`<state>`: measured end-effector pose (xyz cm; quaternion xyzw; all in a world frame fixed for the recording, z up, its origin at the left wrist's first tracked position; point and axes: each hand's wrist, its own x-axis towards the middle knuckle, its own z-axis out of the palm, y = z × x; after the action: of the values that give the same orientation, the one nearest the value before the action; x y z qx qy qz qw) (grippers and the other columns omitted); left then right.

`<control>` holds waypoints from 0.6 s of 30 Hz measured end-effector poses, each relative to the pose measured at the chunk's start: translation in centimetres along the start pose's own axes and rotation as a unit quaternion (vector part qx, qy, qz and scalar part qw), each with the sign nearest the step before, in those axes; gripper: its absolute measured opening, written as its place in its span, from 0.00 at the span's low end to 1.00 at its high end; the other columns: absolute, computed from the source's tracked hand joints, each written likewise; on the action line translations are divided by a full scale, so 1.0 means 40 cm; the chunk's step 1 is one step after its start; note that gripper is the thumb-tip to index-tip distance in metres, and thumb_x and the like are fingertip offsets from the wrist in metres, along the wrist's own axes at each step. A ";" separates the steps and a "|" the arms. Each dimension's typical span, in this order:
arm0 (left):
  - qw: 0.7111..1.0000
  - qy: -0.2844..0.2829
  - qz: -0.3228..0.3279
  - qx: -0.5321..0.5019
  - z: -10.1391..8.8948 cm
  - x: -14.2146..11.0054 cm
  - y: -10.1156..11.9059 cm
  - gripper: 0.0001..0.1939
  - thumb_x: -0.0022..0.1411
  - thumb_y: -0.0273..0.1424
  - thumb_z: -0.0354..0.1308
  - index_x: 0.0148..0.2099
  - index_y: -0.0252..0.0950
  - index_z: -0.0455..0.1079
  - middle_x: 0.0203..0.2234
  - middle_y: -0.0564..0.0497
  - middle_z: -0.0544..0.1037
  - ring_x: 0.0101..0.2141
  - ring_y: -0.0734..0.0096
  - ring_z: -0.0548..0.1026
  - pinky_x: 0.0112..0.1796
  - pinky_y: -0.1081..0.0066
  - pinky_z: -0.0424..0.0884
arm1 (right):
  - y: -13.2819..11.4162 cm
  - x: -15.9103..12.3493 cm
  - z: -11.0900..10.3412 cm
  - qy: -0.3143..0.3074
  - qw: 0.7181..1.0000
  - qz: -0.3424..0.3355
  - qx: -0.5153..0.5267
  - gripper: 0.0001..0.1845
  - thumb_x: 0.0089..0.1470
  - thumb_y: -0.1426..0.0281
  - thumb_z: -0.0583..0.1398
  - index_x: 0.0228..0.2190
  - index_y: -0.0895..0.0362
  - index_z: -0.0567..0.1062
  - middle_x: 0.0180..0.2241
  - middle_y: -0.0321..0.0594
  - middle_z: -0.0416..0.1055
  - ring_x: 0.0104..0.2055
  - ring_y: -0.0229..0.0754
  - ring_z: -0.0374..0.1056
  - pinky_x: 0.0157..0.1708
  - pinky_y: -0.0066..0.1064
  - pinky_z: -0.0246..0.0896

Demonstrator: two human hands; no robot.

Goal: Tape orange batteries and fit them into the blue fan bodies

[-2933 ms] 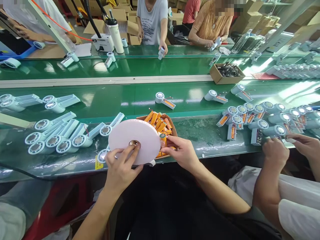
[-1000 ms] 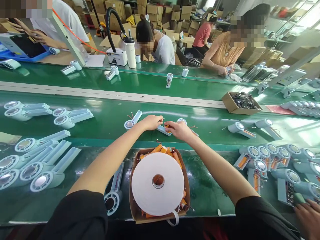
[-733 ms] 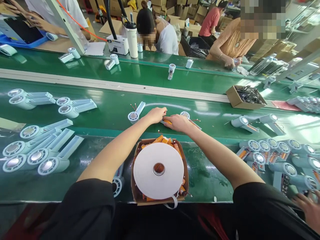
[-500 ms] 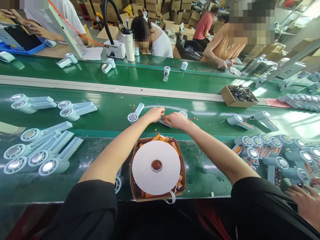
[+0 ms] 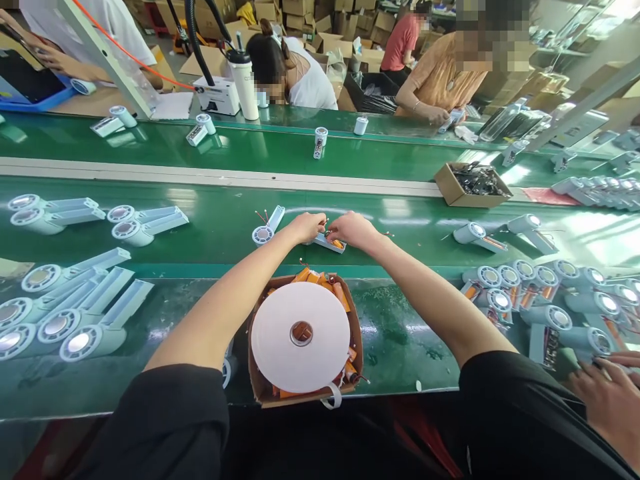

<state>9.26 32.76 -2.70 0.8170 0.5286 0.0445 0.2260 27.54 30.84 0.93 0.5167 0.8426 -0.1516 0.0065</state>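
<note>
My left hand (image 5: 309, 227) is closed in a pinch at the inner end of a light-blue handheld fan housing (image 5: 330, 247) on the green belt. Opposite it, my right hand (image 5: 354, 230) bends its fingers down over the open handle, also closed. An orange battery (image 5: 338, 244) shows inside that handle, below my right fingers. Thin wires seem to be at the fingertips, too small to tell which hand has them. Just left of my left hand lies another fan housing (image 5: 263, 234) with wires sticking up. The round end of the worked housing is mostly hidden.
Near me, a cardboard box (image 5: 256, 373) of orange batteries carries a big white tape roll (image 5: 280, 347). Fan housings (image 5: 80, 337) lie at left, and more with batteries (image 5: 500, 300) at right. A co-worker's hand (image 5: 607, 393) is at lower right. A parts box (image 5: 453, 190) stands beyond.
My right hand has lifted and shifted slightly, uncovering the handle with the orange battery in it. My left hand stays pinched close by. The whole view has shifted a little.
</note>
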 end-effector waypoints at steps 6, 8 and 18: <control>1.000 -0.003 0.007 0.003 0.013 0.010 0.006 0.13 0.72 0.32 0.56 0.54 0.40 0.77 0.46 0.46 0.85 0.48 0.56 0.81 0.44 0.70 0.69 | 0.012 0.006 -0.059 -0.030 0.999 -0.045 -0.002 0.11 0.55 0.74 0.70 0.38 0.50 0.89 0.30 0.41 0.82 0.36 0.47 0.74 0.36 0.33 0.57; 1.000 -0.003 0.012 0.003 0.015 0.011 0.007 0.13 0.72 0.32 0.56 0.55 0.40 0.76 0.46 0.46 0.84 0.49 0.55 0.80 0.45 0.70 0.69 | 0.019 -0.001 -0.065 -0.030 0.997 -0.060 0.030 0.15 0.60 0.72 0.65 0.46 0.50 0.88 0.31 0.38 0.81 0.35 0.44 0.72 0.36 0.31 0.56; 1.000 -0.004 0.008 -0.005 0.026 0.025 0.033 0.10 0.72 0.32 0.57 0.52 0.41 0.76 0.40 0.48 0.84 0.42 0.61 0.80 0.40 0.70 0.68 | 0.105 -0.066 0.009 -0.021 0.992 0.032 0.121 0.19 0.62 0.64 0.65 0.53 0.53 0.84 0.43 0.41 0.84 0.40 0.44 0.75 0.39 0.30 0.64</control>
<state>11.13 32.85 -3.26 0.8203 0.5209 0.0458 0.2317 32.38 30.23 -0.02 0.5374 0.8006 -0.2628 -0.0338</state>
